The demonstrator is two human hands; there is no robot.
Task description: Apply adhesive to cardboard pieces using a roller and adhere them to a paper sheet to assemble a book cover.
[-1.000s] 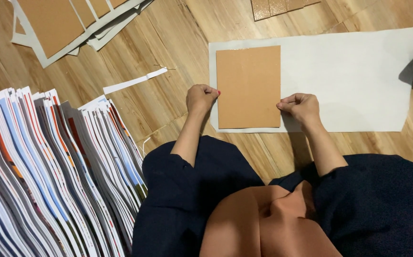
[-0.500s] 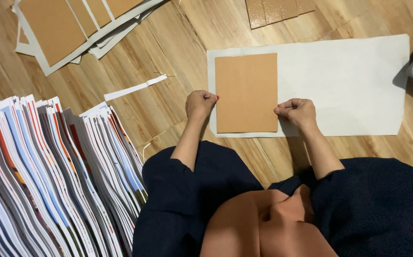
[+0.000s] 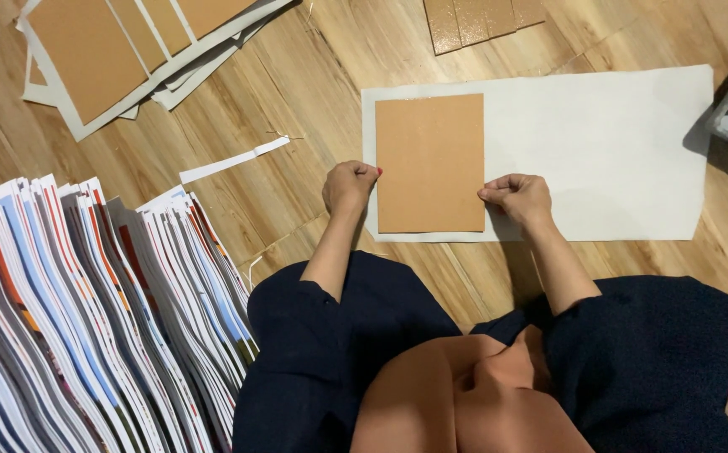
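Since a moment ago the brown rectangular cardboard panel [image 3: 430,163] has slid slightly leftward on the large white paper sheet [image 3: 599,151], its left edge now nearer the sheet's left edge. The sheet lies flat on the wooden plank floor [image 3: 314,75]. A fanned stack of colourful printed sheets [image 3: 87,319] spreads at the person's left. The panel lies flat, its long axis pointing away from the person. The left hand [image 3: 349,185], curled closed, pinches the panel's left edge; the right hand [image 3: 517,197], fingers drawn together, pinches its right edge. A thin white paper strip [image 3: 234,160] lies just left of the hands.
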